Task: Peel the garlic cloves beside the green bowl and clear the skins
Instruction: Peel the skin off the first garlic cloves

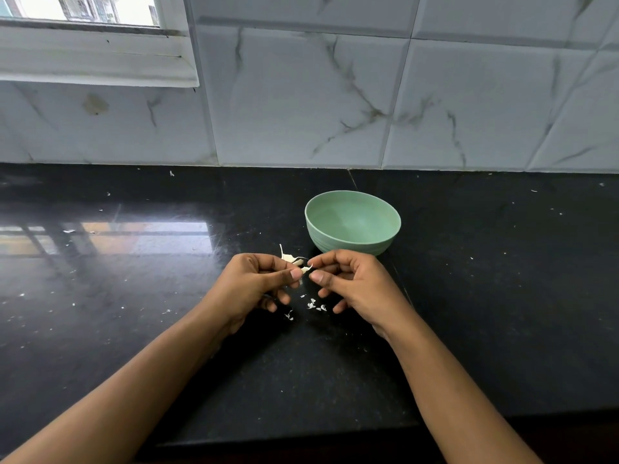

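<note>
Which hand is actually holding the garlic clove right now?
The left hand pinches the garlic clove; the right hand only tugs a skin strip.

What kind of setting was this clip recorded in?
Most likely a home kitchen: a polished black stone countertop runs along a wall of white marble-look tiles, with a window at upper left. Both hands work a garlic clove beside a green bowl.

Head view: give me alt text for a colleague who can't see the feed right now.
Two bare hands peel a garlic clove over a black counter: the left hand pinches the clove while the right hand pulls at its papery skin. An empty green bowl stands just behind them, and skin scraps lie on the counter below the hands.
</note>
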